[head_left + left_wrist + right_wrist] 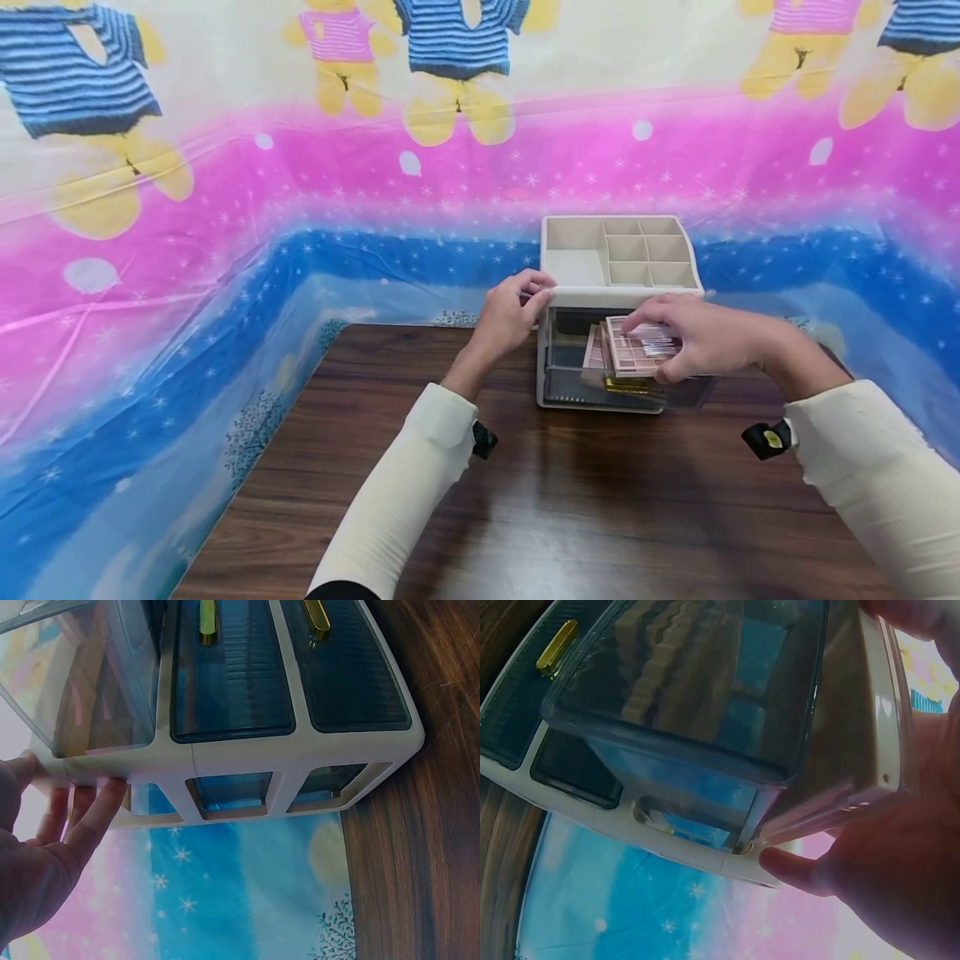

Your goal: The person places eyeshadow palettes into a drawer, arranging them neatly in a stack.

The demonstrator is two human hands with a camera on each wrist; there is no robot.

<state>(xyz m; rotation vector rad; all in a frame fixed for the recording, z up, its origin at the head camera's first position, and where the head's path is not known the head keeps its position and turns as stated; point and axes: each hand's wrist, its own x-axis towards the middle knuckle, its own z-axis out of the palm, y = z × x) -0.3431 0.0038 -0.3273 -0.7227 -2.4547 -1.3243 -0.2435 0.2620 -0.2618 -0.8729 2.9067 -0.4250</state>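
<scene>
A cream desktop organizer (622, 297) with smoky clear drawers stands at the back of the table. Its top drawer (682, 742) is pulled out. My right hand (712, 337) grips a pink eyeshadow palette (633, 354) by its edges, tilted over that drawer. In the right wrist view the palette (889, 712) lies between thumb and fingers, beside the drawer's clear wall. Another flat pinkish case (595, 350) leans inside the drawer. At the organizer's left upper corner, my left hand (512, 312) holds the frame, its fingertips on the side wall (187, 761) in the left wrist view.
The organizer's top tray (573, 262) has one large and several small compartments. Two lower drawers with gold handles (208, 621) are closed. Dark wood tabletop (525, 500) spreads in front. A printed cloth (420, 192) hangs behind and at both sides.
</scene>
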